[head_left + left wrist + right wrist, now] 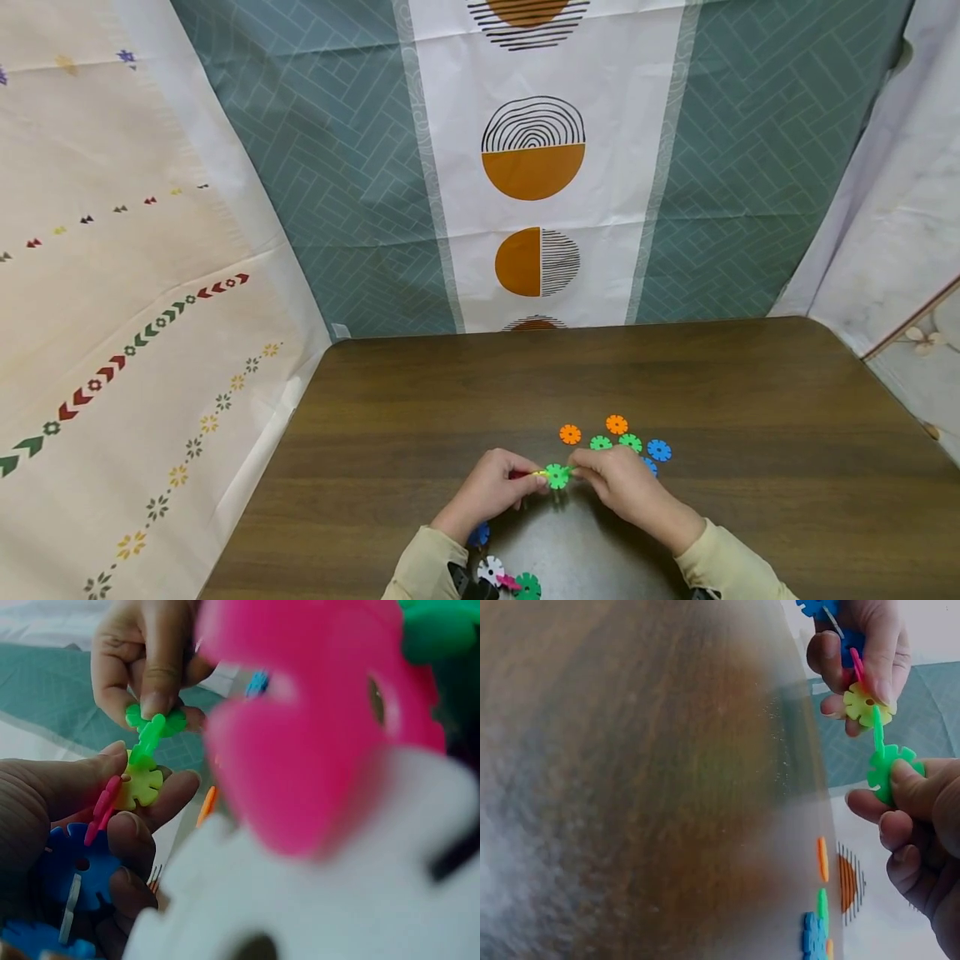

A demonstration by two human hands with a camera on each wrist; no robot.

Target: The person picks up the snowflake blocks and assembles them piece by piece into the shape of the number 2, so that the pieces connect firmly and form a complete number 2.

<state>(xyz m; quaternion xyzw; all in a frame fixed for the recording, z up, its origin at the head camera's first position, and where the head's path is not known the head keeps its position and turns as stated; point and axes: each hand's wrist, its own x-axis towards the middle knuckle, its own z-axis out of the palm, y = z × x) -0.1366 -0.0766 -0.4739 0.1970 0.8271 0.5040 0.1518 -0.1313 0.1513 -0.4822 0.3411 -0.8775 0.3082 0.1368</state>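
My left hand (491,489) pinches a yellow notched plastic disc (142,786) between thumb and fingers. Slotted to it are a pink disc (103,810) and, under the palm, a blue disc (81,862) with a white one (70,909) and more blue beyond. A bright green disc (557,476) stands edge-on out of the yellow disc in the wrist views. My right hand (628,487) pinches another green disc (887,774), which meets that first green one. By the left wrist are a white disc (491,570), a pink disc (300,750) and a darker green disc (528,587).
Loose discs lie on the brown table (420,400) beyond the right hand: orange (617,424), green (630,442) and blue (659,450) ones. A patterned cloth (532,275) hangs behind the table's far edge.
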